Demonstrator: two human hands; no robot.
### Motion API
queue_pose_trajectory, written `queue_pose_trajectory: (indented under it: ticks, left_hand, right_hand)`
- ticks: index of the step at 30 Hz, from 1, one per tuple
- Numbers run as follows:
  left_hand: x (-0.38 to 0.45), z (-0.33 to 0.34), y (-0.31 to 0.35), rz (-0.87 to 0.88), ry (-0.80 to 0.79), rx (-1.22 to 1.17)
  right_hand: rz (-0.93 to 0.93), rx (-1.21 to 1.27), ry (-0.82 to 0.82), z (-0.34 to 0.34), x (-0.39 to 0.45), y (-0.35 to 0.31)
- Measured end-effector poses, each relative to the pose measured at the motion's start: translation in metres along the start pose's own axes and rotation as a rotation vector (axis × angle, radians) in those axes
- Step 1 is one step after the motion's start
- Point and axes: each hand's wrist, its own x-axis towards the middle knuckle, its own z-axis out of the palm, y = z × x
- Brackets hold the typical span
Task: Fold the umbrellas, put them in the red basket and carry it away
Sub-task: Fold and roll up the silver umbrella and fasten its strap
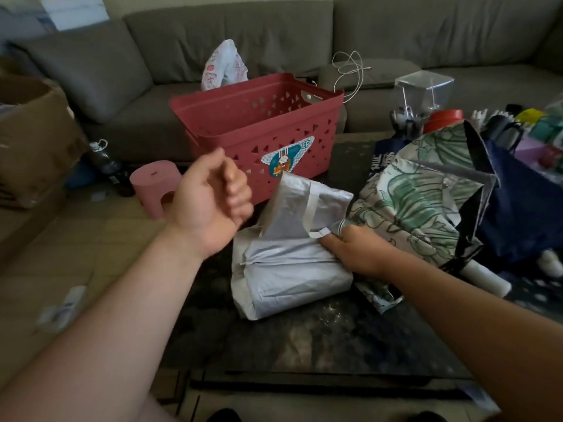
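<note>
A folded silver-grey umbrella (289,263) lies on the dark coffee table (320,339), its white strap loose on top. My right hand (353,254) grips the umbrella at its right end, near the strap's tab. In the air to the umbrella's left hovers my left hand (213,202), fingers curled and holding nothing. The red basket (259,129) stands just behind the umbrella on the table's far edge; nothing shows inside it. To the right lies a second umbrella with a green leaf print (426,202), partly spread out, its white handle (484,275) pointing toward me.
A grey sofa (274,35) runs behind the table, with a white plastic bag (224,65) and a cable on it. A pink stool (155,184) and a cardboard box (33,135) stand at the left. A navy bag (524,208) and assorted clutter fill the table's right side.
</note>
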Motion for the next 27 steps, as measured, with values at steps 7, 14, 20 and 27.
queue_pose_trajectory:
  ticks: [7,14,20,27]
  left_hand:
    - [-0.057,0.008,-0.078,-0.968,-0.483,0.983]
    - [-0.043,-0.009,-0.096,-0.567,0.092,0.149]
    - [-0.012,-0.021,-0.064,-0.207,-0.244,-0.565]
    - [0.011,-0.044,-0.068,-0.269,0.228,-0.378]
  right_hand:
    - [0.047,0.060,-0.014,-0.002,0.011,0.003]
    - [0.008,0.380,0.153,-0.024,0.010,-0.014]
    - [-0.041,0.316,0.248,-0.039,-0.004,-0.031]
    - [-0.014,0.066,0.196,-0.021,0.003,-0.010]
